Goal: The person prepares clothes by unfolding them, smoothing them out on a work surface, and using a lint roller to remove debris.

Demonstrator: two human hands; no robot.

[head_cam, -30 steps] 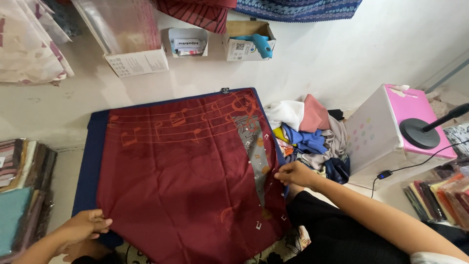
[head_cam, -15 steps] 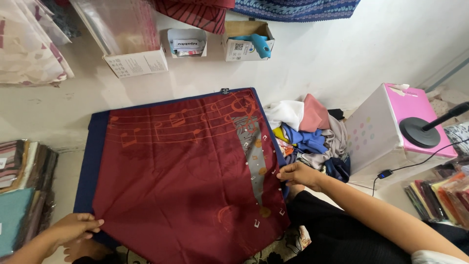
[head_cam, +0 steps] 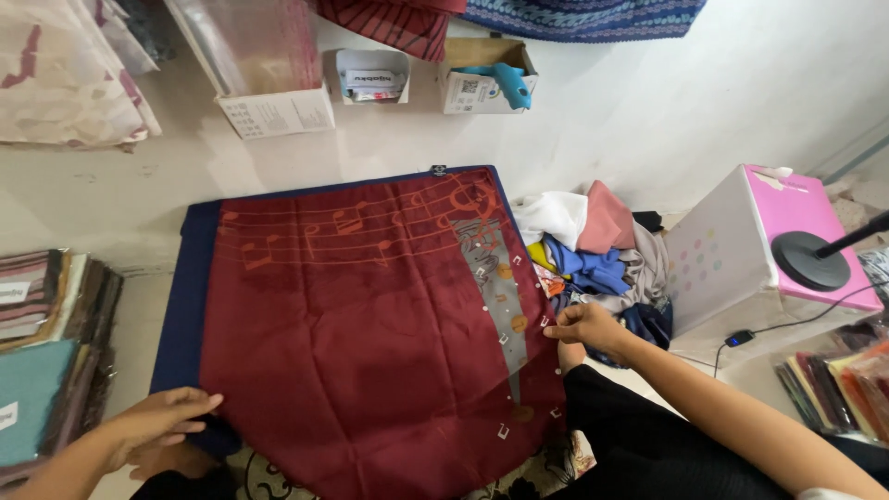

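A dark red cloth [head_cam: 370, 343] with orange music-note print and a grey strip lies spread flat over a navy blue mat [head_cam: 181, 306] on the floor. My left hand [head_cam: 157, 421] rests at the cloth's near left corner, fingers apart, touching the edge where it meets the mat. My right hand [head_cam: 583, 326] pinches the cloth's right edge beside the grey strip. Small white squares dot that edge.
A heap of coloured fabrics [head_cam: 593, 245] lies right of the cloth. A white and pink box [head_cam: 741, 250] with a black lamp base [head_cam: 810, 259] stands further right. Folded fabric stacks [head_cam: 46, 343] sit at left. Cardboard boxes [head_cam: 278, 106] line the wall.
My left hand slid left and down along the near edge to the cloth's corner. My right hand stayed at the right edge, shifting only slightly.
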